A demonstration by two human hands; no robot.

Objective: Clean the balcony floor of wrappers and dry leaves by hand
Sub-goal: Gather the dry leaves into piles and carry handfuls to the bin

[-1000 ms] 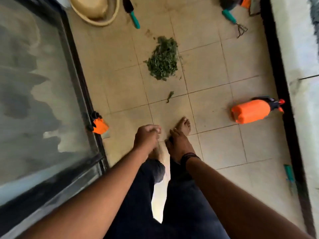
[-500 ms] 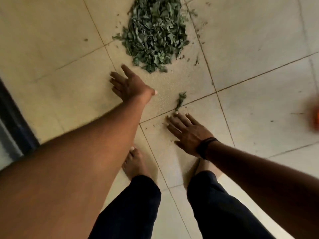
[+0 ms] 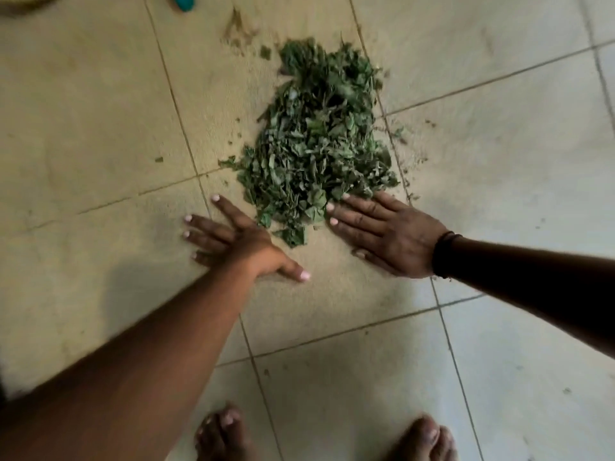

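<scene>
A pile of dry green leaves (image 3: 319, 141) lies on the beige tiled balcony floor (image 3: 100, 128). My left hand (image 3: 239, 241) lies flat on the tile at the pile's near left edge, fingers spread and straight, holding nothing. My right hand (image 3: 389, 234) is flat at the pile's near right edge, its fingertips touching the leaves. A few loose leaves (image 3: 293, 234) sit between the two hands. No wrappers are in view.
A teal tool handle (image 3: 184, 1) pokes in at the top edge, with a tan rim (image 3: 23, 1) at the top left corner. Small leaf crumbs (image 3: 402, 134) scatter right of the pile. My bare feet (image 3: 219, 434) stand at the bottom edge.
I have crouched closer to the pile. Both hands moved forward from near my feet and opened; they now flank the pile's near edge, and the stray leaf sits against it.
</scene>
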